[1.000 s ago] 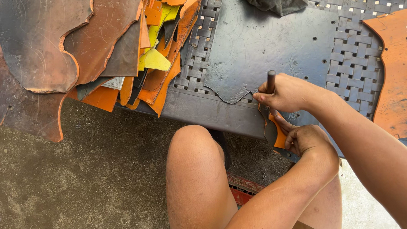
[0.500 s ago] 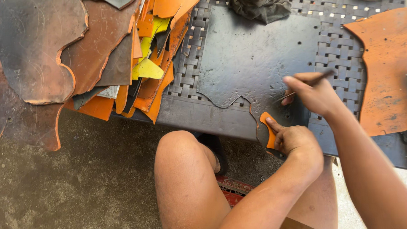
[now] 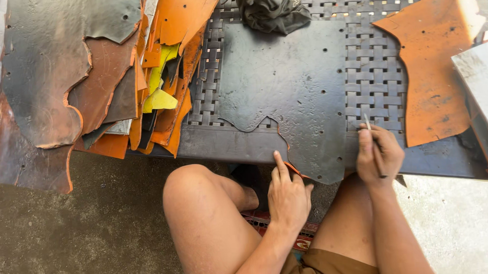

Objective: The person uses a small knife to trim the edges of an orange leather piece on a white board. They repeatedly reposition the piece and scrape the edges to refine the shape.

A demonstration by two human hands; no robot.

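Left hand (image 3: 286,192) pins dark leather sheet (image 3: 286,91); right hand (image 3: 377,156) grips blade (image 3: 367,122) beside it.

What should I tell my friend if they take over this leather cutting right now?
Left hand: fingers flat on the near edge of the dark leather sheet, pinning it to the woven table.
Right hand: gripping a thin cutting tool, tip up, off the sheet.
Done: a wavy cut runs along the sheet's near edge.
Left: the rest of the sheet is uncut.
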